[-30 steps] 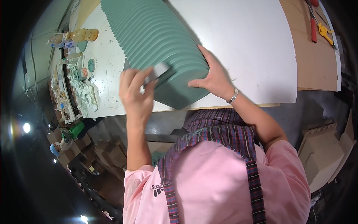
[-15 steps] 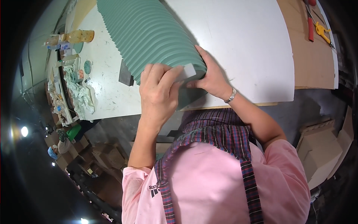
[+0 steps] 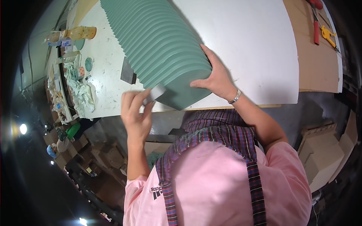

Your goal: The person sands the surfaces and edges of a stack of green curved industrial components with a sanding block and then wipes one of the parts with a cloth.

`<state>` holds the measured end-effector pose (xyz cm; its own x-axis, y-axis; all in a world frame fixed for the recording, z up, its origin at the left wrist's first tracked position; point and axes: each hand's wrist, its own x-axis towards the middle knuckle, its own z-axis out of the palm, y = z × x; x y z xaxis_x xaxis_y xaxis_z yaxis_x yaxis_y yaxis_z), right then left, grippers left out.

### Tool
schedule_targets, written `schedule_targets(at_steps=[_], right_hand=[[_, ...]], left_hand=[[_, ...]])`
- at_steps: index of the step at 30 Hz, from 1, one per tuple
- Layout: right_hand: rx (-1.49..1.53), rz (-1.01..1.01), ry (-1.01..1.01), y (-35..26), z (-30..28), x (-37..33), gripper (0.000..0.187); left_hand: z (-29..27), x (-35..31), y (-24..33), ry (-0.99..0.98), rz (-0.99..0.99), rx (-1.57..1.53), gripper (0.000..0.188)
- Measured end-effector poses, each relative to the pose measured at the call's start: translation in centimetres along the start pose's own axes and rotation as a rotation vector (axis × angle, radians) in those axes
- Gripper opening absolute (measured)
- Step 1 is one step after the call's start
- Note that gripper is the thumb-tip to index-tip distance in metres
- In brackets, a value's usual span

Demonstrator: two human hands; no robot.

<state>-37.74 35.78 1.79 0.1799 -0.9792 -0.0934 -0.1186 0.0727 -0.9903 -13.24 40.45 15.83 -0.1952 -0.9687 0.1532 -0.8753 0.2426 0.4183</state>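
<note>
A long green piece [image 3: 158, 45] with a ribbed, curved top and a flat end face lies slantwise on the white table, its near end toward me. My right hand [image 3: 215, 77] grips that end, thumb on the flat face and fingers along the right side. Pinched between the fingers of my left hand [image 3: 136, 113] is a small grey sanding block [image 3: 155, 92], slightly blurred, at the lower left edge of the end face. A dark grey block [image 3: 128, 71] rests against the ribbed piece's left side, partly hidden by it.
Bottles [image 3: 81, 33], a round green lid [image 3: 88, 64] and a crumpled cloth [image 3: 80, 90] lie along the left of the white table [image 3: 260, 49]. On cardboard [image 3: 315, 71] at the right are a red-handled tool [image 3: 316, 32] and a yellow air gun [image 3: 327, 34]. Cardboard boxes [image 3: 320, 158] stand below.
My left hand has moved down and left with the sanding block, from the upper edge of the end face to its lower left. My right hand keeps its hold.
</note>
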Motion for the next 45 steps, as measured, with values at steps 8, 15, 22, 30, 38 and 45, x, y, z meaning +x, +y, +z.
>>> schedule_targets(at_steps=[8,15,22,30,38,45], right_hand=[[0.025,-0.001,-0.025,0.3,0.3,0.1,0.122],[0.06,-0.033,-0.006,0.4,0.4,0.0,0.124],[0.098,0.011,-0.026,0.5,0.4,0.0,0.123],[-0.084,0.02,-0.003,-0.3,-0.6,0.0,0.121],[-0.028,0.0,-0.019,-0.2,0.1,0.0,0.122],[-0.002,-0.005,0.0,-0.4,0.1,-0.2,0.123]], left_hand=[[-1.7,-1.6,-0.2,0.042,-0.041,0.046,0.047],[-3.3,-3.7,-2.7,0.073,-0.129,0.135,0.044],[1.3,6.5,0.1,0.222,0.119,0.023,0.036],[1.3,6.8,-2.3,0.13,0.04,0.035,0.028],[4.3,11.0,1.9,0.213,0.1,0.1,0.026],[1.2,7.8,-2.8,0.245,-0.153,0.093,0.022]])
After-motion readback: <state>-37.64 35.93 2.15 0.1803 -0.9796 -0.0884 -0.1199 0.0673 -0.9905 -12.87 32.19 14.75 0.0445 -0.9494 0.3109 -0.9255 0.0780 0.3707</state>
